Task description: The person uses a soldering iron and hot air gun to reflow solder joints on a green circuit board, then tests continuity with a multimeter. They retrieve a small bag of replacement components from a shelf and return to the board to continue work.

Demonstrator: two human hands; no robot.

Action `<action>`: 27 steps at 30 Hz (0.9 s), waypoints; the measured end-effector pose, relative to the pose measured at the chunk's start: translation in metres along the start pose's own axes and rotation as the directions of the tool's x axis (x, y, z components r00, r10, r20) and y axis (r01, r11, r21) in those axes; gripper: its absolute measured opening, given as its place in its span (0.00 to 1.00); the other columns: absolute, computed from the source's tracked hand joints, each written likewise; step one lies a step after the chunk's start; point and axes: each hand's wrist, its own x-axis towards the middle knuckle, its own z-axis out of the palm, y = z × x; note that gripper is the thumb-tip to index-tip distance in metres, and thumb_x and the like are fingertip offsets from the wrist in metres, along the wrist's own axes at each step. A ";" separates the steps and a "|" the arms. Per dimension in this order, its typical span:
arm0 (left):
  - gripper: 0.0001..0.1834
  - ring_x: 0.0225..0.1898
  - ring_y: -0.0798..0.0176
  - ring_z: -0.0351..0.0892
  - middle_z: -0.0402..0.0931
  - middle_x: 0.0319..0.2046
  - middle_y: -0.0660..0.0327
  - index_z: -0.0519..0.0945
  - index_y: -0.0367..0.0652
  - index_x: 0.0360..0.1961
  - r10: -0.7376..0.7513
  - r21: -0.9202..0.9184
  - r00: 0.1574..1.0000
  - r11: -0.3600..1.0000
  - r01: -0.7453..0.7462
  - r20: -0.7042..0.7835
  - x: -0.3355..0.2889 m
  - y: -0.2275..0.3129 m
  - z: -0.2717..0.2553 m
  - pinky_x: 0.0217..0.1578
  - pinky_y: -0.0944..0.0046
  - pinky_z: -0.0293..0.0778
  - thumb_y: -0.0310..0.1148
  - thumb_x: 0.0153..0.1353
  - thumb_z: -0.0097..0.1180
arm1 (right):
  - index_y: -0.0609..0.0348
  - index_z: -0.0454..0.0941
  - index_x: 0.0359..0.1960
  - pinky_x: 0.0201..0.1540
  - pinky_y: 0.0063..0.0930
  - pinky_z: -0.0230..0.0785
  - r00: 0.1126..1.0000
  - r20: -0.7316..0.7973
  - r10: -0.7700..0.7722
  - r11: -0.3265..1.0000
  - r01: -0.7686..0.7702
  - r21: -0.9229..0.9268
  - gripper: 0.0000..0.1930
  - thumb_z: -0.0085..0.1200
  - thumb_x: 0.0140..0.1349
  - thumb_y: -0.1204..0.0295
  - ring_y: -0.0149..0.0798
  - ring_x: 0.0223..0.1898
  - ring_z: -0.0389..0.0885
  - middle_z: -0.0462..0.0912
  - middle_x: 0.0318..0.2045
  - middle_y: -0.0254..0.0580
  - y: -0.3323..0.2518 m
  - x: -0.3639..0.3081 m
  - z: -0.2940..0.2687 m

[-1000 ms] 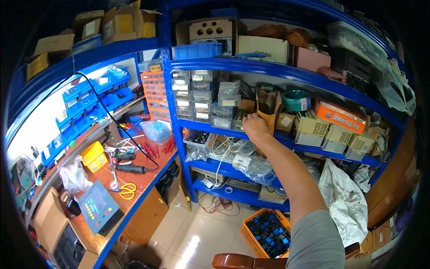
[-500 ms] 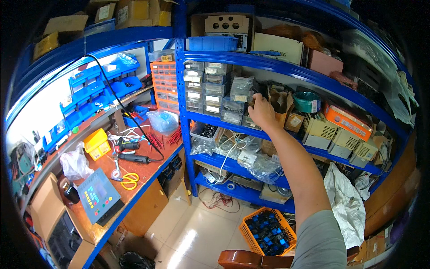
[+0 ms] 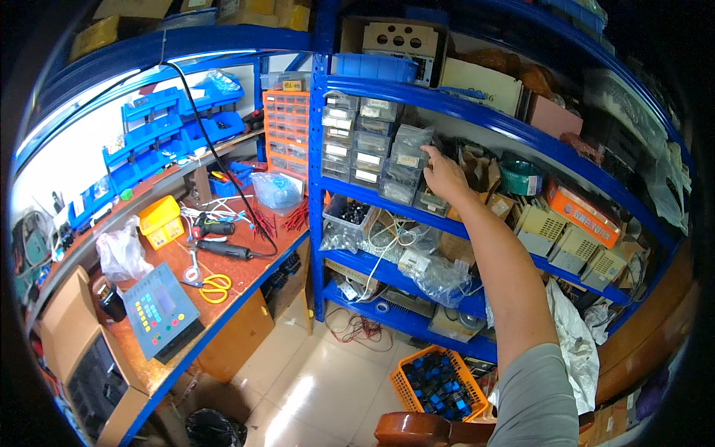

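My right hand (image 3: 445, 177) reaches out to the middle shelf, its index finger stretched out and the thumb apart from it. The fingertip is at the right edge of a clear plastic bag (image 3: 412, 141) that rests on top of the small parts drawers; whether it touches the bag I cannot tell. Below the bag stand clear drawers (image 3: 398, 191) with white labels, and another clear drawer (image 3: 430, 203) lies just under my hand. To the left rises a stack of labelled drawers (image 3: 366, 160). Nothing shows in the right hand. My left hand is out of the picture.
Blue shelving (image 3: 447, 100) surrounds the reach. Right of my hand are a green spool (image 3: 521, 176) and an orange box (image 3: 585, 214). A bench at left holds a control panel (image 3: 160, 305) and yellow scissors (image 3: 216, 289). An orange basket (image 3: 402, 384) stands on the floor.
The view has shifted slightly, so the shelves sit a little farther right. My right hand stays by the bag and drawers, its index finger now stretched out more plainly.
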 end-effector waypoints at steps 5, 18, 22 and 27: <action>0.19 0.44 0.37 0.85 0.86 0.40 0.44 0.88 0.45 0.43 -0.053 0.049 0.998 0.997 0.052 0.019 0.002 0.005 0.001 0.45 0.46 0.79 0.47 0.67 0.54 | 0.48 0.70 0.69 0.55 0.51 0.76 0.994 0.052 0.092 0.987 -0.084 -0.139 0.26 0.58 0.70 0.64 0.56 0.53 0.84 0.86 0.50 0.50 -0.016 0.013 -0.009; 0.21 0.44 0.39 0.86 0.86 0.39 0.45 0.89 0.48 0.43 -0.070 0.053 0.997 0.996 0.067 0.040 0.005 0.011 0.002 0.47 0.45 0.80 0.52 0.67 0.53 | 0.54 0.79 0.56 0.54 0.49 0.75 0.993 -0.102 0.052 0.982 -0.070 -0.175 0.19 0.60 0.69 0.59 0.55 0.54 0.82 0.84 0.51 0.49 -0.025 0.026 0.010; 0.22 0.46 0.39 0.86 0.86 0.41 0.45 0.89 0.50 0.44 -0.128 0.106 0.989 0.987 0.119 0.074 0.014 0.013 0.009 0.48 0.45 0.80 0.53 0.68 0.50 | 0.53 0.78 0.56 0.55 0.49 0.73 0.992 -0.117 0.044 0.998 -0.049 -0.045 0.18 0.60 0.69 0.61 0.55 0.54 0.81 0.83 0.50 0.50 -0.011 0.028 0.016; 0.23 0.45 0.38 0.86 0.86 0.41 0.45 0.89 0.50 0.44 -0.079 0.176 0.990 0.983 0.057 0.121 0.017 0.010 0.014 0.48 0.43 0.79 0.53 0.68 0.48 | 0.54 0.77 0.58 0.53 0.49 0.72 0.988 -0.152 -0.029 1.000 0.030 0.008 0.19 0.60 0.70 0.61 0.56 0.50 0.80 0.80 0.46 0.52 0.006 0.029 0.022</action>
